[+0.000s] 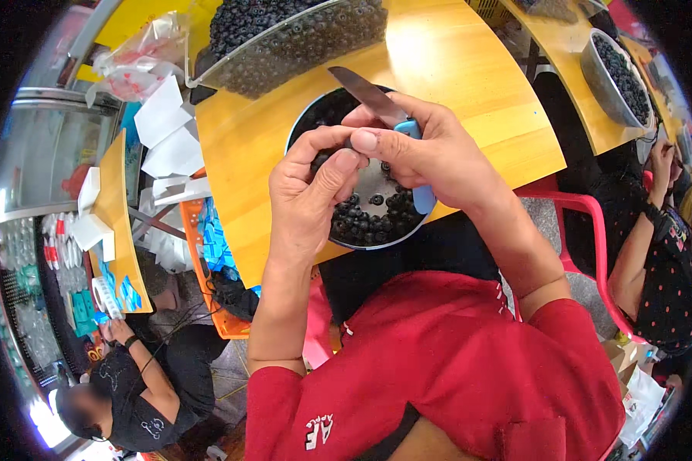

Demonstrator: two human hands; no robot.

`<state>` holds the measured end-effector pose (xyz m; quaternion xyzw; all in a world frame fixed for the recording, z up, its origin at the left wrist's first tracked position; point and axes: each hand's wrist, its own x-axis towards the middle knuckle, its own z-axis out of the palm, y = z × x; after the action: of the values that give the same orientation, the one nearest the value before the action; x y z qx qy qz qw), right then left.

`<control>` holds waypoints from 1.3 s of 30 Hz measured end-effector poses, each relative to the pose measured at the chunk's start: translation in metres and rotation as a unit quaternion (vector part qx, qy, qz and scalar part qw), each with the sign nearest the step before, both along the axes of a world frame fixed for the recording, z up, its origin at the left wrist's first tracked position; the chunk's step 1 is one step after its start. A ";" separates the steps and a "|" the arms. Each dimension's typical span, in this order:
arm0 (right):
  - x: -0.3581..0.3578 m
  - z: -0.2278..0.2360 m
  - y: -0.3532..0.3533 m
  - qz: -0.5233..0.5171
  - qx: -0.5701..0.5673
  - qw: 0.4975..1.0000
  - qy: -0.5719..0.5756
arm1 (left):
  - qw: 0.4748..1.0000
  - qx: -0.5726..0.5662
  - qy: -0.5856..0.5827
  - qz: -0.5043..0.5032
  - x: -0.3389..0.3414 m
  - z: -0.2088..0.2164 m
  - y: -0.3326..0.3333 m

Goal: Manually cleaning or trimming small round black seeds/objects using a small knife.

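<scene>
My right hand (438,150) is closed around a knife with a light blue handle (424,197). Its steel blade (364,89) points up and to the left. Thumb and fingers of my left hand (311,180) pinch a small dark bead (350,144), mostly covered by the fingertips, where both hands meet. Under the hands is a round basin (291,137) with a dark rim, at the table's near edge. Many loose dark round beads (377,223) lie along the basin's near side, and more dark ones fill its far side.
A clear bin (315,58) heaped with dark beads stands at the table's far side. White boxes (165,127) and an orange crate (200,269) are at the left. One person (150,384) sits lower left; another (653,253) sits right, by a bowl of beads (619,77).
</scene>
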<state>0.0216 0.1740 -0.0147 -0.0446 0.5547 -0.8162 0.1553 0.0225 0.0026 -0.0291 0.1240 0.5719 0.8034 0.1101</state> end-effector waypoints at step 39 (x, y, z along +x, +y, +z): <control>0.009 0.001 -0.005 0.058 0.101 0.981 0.156 | 0.999 0.026 0.001 0.025 -0.004 0.008 -0.006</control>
<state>0.0305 0.1694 -0.0138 -0.1872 0.6484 -0.7284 0.1180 0.0188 -0.0037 -0.0215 0.1136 0.5538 0.8204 0.0861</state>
